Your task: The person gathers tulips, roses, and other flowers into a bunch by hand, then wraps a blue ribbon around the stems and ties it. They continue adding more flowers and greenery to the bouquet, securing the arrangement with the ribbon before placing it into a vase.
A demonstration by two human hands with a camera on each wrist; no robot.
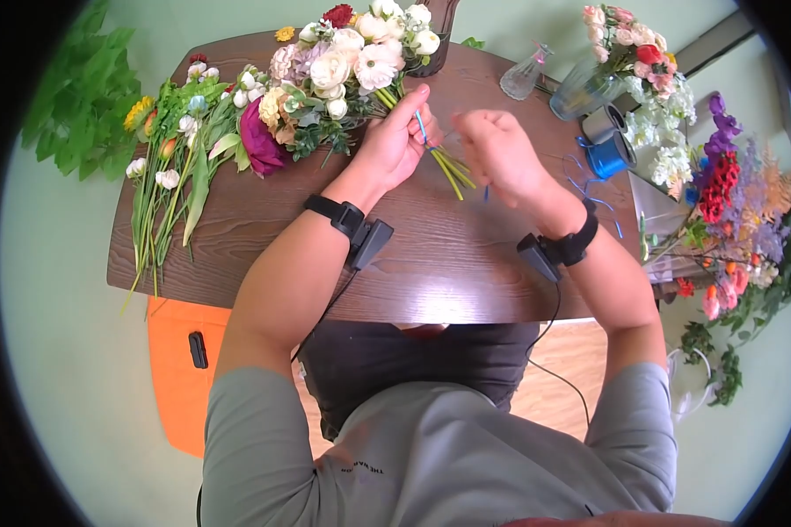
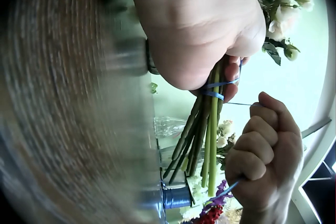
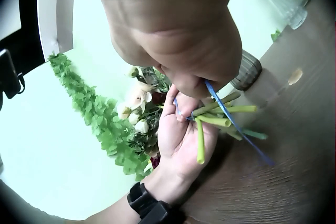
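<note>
My left hand [image 1: 394,147] grips the green stems [image 2: 211,129] of a bouquet [image 1: 334,75] of white, cream and pink artificial flowers. Its blooms lean to the far left and the cut stem ends point toward the right. A blue ribbon [image 2: 214,96] wraps round the stems beside the left fingers. My right hand [image 1: 504,158], just right of the stems, is curled round the ribbon. In the left wrist view, a thin stretch of ribbon runs straight from the stems to that fist. The loose tail [image 3: 239,127] hangs below the right hand, crossing in front of the stem ends.
Loose flowers [image 1: 195,198] and a magenta bloom [image 1: 259,140] lie on the left of the wooden table [image 1: 395,255]. At the right stand a blue ribbon spool [image 1: 611,158], a glass vase [image 1: 580,92] holding flowers and a small glass bottle [image 1: 526,77]. More flowers [image 1: 721,189] fill the right side.
</note>
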